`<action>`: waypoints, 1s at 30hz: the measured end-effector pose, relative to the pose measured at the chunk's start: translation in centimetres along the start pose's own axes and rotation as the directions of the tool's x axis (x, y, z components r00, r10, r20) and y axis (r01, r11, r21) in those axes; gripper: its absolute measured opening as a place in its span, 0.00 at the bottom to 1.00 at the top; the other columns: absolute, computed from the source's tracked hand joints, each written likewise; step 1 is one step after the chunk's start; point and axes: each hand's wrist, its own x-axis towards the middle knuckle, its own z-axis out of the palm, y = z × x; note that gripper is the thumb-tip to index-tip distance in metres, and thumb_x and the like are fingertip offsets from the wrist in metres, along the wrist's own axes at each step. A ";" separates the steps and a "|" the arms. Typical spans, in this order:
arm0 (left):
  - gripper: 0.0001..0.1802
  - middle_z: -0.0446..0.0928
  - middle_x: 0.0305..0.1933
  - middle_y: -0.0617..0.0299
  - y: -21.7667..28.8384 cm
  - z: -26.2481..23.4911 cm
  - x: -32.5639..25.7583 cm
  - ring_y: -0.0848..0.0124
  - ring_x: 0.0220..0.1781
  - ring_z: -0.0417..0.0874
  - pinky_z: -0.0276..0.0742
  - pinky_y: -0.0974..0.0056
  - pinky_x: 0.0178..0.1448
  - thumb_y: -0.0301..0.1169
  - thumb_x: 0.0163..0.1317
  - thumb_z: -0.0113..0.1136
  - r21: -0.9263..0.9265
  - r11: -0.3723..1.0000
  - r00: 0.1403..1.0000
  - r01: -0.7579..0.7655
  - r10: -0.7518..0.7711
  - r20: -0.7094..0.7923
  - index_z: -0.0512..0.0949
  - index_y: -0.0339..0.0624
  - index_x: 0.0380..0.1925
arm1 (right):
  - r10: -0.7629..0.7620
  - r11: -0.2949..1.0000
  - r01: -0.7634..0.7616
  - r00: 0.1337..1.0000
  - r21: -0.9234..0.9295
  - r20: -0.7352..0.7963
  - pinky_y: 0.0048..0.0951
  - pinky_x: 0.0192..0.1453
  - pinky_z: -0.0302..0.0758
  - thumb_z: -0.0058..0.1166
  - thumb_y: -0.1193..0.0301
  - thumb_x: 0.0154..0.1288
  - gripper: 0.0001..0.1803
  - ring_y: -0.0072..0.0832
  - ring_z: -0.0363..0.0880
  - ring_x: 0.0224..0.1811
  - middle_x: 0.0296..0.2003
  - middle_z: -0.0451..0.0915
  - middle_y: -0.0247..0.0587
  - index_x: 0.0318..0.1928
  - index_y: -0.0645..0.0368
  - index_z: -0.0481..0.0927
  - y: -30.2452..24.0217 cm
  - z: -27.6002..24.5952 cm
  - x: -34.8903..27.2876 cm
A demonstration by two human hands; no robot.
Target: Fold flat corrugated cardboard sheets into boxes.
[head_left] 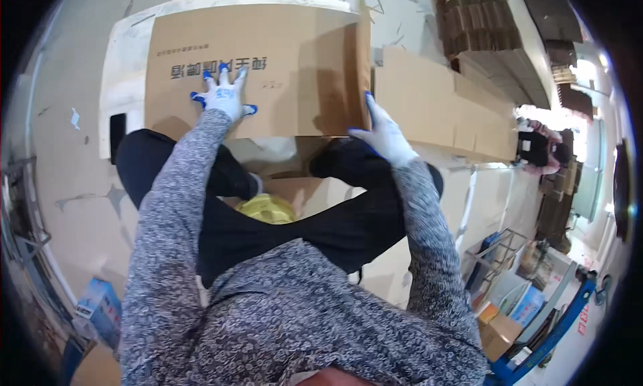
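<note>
A flattened brown cardboard box (281, 105) with dark printing lies in front of me on a pale board (124, 58). My left hand (224, 101), in a white glove with blue fingertips, rests flat on its printed panel with the fingers spread. At the panel's right end a cardboard flap (364, 64) stands up on edge. My right hand (388, 135), gloved the same way, has it by the near edge, thumb to the left and fingers along the right face. Part of those fingers is hidden.
Right of the flap lies a long cardboard sheet (442, 108), with stacked folded cartons (485, 24) beyond. A black phone (118, 133) is by my left knee. Something round and yellow (268, 210) shows between my legs. A blue-framed cart (536, 359) stands at the lower right.
</note>
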 end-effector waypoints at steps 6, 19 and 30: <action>0.60 0.39 0.82 0.53 0.2 0.5 0.9 0.38 0.80 0.41 0.52 0.17 0.65 0.60 0.50 0.70 0.037 0.999 1.000 -0.023 0.023 0.008 0.42 0.73 0.77 | 0.299 0.829 -0.309 0.949 -0.465 -0.098 0.49 0.68 0.67 0.64 0.45 0.56 0.49 0.57 0.68 0.66 0.64 0.66 0.68 0.72 0.56 0.62 -6.6 11.6 4.7; 0.60 0.38 0.82 0.50 -0.2 1.0 1.5 0.35 0.79 0.40 0.51 0.16 0.64 0.63 0.49 0.69 0.036 0.999 1.000 -0.012 0.012 0.009 0.42 0.74 0.77 | 0.571 0.504 -0.475 0.810 0.721 0.135 0.36 0.37 0.78 0.57 0.52 0.68 0.21 0.33 0.81 0.33 0.36 0.81 0.39 0.53 0.51 0.79 10.6 4.4 11.1; 0.59 0.39 0.82 0.52 -0.2 0.9 1.1 0.35 0.79 0.40 0.46 0.14 0.64 0.60 0.49 0.71 -0.005 1.000 1.000 -0.004 0.004 0.002 0.45 0.73 0.77 | 0.354 0.152 -0.399 0.876 0.904 0.327 0.34 0.49 0.76 0.46 0.51 0.74 0.25 0.30 0.80 0.46 0.46 0.83 0.40 0.58 0.57 0.78 12.7 3.7 14.7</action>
